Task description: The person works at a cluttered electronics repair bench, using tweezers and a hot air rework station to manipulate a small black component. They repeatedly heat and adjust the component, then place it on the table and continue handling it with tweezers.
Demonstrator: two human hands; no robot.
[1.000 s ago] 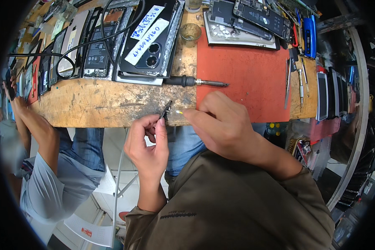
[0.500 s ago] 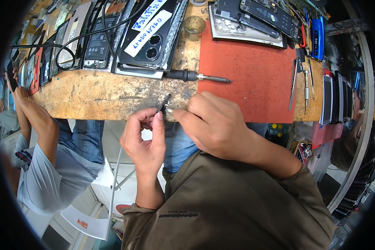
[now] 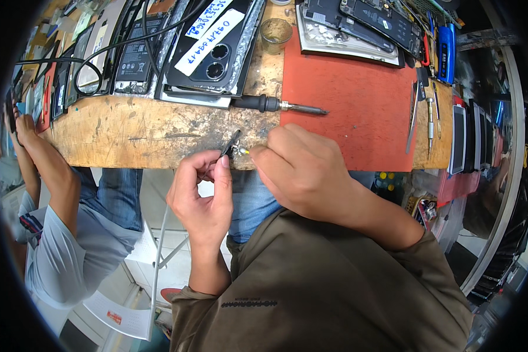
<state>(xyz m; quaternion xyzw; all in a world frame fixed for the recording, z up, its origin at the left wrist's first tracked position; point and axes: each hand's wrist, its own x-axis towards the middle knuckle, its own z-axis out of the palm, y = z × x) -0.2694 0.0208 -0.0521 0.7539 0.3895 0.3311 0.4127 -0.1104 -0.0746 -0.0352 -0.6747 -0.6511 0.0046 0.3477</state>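
Over the bench's near edge, my left hand (image 3: 202, 190) pinches a slim black piece (image 3: 232, 142) between thumb and fingers, its narrow end pointing up and away. I cannot make out its exact kind. Close by on the right, my right hand (image 3: 302, 173) is closed, knuckles up. A thin yellow bit (image 3: 246, 151) shows at its fingertips, beside small whitish and silvery parts near the black piece. What else those fingers hold is hidden. A soldering iron (image 3: 281, 105) lies beyond both hands, its tip over the red mat (image 3: 352, 111).
Stacked phones (image 3: 211, 76) and a looping black cable (image 3: 91, 64) fill the far left. A small glass cup (image 3: 276, 35) stands at the back; opened phones (image 3: 381, 26) lie beside it. Tweezers (image 3: 412, 117) and a screwdriver (image 3: 430, 126) lie right. Another person (image 3: 76, 234) sits at left.
My right hand has shifted very slightly, and the yellow bit at its fingertips shows more plainly. My left hand keeps its pinch on the black piece. The whole view has shifted a little.
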